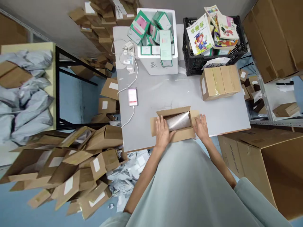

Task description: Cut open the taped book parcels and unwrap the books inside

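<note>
An open cardboard box (182,136) sits at the front edge of the grey table, its flaps folded outward. Inside it lies a silvery wrapped item (178,122) whose contents I cannot make out. My left hand (163,130) rests over the left flap and near wall, fingers stretched out and the thumb toward the front flap. At the opposite end, my right hand (201,127) touches the right flap with its fingers extended and apart. Neither hand grips the wrapped item.
A white foam bin (157,66) of green-and-white boxes and a black crate (191,64) of books stand at the back. Closer are a taped carton (219,83) and a phone (133,96) on a cable. Cardboard boxes (104,164) crowd the floor at left; a large carton (248,154) stands right.
</note>
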A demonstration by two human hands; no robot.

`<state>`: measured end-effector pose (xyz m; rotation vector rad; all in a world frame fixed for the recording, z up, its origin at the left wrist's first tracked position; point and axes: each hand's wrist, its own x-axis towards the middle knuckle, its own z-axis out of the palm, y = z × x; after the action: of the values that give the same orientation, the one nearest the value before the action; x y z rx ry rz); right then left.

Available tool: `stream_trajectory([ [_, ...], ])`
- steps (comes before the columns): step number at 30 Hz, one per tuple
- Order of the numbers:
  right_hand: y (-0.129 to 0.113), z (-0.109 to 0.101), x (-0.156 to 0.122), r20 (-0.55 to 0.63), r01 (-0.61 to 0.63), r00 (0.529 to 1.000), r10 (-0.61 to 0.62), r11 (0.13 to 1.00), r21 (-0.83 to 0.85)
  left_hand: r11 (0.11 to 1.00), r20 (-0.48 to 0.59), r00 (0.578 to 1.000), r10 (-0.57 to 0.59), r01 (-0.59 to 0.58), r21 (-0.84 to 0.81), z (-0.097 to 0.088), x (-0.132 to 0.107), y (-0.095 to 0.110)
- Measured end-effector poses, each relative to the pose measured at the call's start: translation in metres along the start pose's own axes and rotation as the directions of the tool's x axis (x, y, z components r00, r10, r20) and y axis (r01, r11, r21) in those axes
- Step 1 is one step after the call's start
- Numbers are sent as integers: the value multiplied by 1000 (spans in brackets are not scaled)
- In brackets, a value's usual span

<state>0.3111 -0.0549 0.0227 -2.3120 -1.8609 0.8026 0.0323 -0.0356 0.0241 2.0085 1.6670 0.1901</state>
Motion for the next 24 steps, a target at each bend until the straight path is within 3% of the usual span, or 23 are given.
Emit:
stream_trajectory([
  [3, -15, -7, -8, -86, 48, 995, -49, 999, -9, 997, 80, 995, 56, -59, 44, 11, 29, 26],
  [7, -29, -15, -22, -185, 116, 976, -112, 993, 11, 990, 263, 964, -37, 0, 139, 22, 66, 44],
  [10, -34, -17, -32, -225, 141, 966, -129, 989, 38, 983, 361, 927, -105, 42, 177, 27, 76, 48],
  [14, -36, -12, -43, -255, 148, 959, -124, 986, 74, 975, 386, 908, -164, 91, 201, 24, 75, 52],
  [20, -36, -9, -48, -265, 172, 958, -110, 960, 223, 977, 323, 927, -188, 142, 161, -12, 66, 55],
  [22, -36, -11, -45, -240, 197, 964, -117, 920, 340, 985, 273, 947, -173, 160, 68, -32, 57, 51],
  [24, -40, -14, -40, -181, 172, 979, -92, 851, 496, 973, 192, 968, -162, 189, -131, -56, 45, 45],
])
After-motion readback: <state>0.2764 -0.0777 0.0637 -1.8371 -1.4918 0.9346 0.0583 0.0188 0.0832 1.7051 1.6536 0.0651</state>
